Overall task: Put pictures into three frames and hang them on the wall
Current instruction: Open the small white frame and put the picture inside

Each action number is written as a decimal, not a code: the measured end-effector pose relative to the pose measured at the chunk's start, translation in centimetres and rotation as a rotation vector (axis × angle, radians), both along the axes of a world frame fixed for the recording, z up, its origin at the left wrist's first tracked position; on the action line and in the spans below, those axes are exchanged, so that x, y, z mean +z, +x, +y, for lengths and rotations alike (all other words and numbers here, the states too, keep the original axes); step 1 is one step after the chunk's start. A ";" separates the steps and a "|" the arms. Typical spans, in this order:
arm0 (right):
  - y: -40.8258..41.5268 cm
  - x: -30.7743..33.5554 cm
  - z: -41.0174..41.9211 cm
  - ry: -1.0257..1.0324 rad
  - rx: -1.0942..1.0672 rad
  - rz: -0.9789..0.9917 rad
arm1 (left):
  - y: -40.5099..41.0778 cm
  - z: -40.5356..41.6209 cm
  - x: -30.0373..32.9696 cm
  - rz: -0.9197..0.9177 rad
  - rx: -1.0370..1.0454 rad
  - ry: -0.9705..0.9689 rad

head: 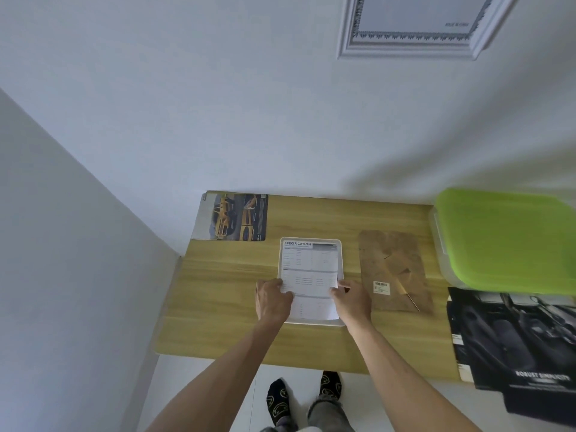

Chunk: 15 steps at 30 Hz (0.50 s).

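Head view: we note a wooden desk set in a white-walled corner, one framed picture hung above. White frame lies mid-desk; left hand and right hand each pinch the specification sheet at its side edges, over the frame.

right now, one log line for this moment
step: seating sheet in frame | left hand: on sheet | right hand: on sheet | backing: off

Both forearms bare, no sleeves in view, nothing worn on the hands. Black socks with a pale yellowish pattern. Grey jeans, frayed at the hems.
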State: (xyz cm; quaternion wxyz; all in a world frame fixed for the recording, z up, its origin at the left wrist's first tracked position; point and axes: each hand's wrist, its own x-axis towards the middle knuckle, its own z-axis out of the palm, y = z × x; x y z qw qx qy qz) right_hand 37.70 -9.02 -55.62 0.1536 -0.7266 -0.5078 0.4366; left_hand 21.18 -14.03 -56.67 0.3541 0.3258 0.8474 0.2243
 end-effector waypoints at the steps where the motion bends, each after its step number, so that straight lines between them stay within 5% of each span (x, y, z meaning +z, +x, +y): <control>1: 0.0 0.0 0.0 0.004 -0.030 0.012 | -0.1 0.0 0.0 -0.014 0.004 0.002; 6: 0.1 -0.1 -0.2 0.055 -0.107 0.029 | -0.6 -0.5 0.3 -0.049 -0.012 0.013; 15: 1.1 0.5 0.3 -0.078 -0.269 0.338 | -0.9 -1.1 1.1 -0.029 0.024 0.133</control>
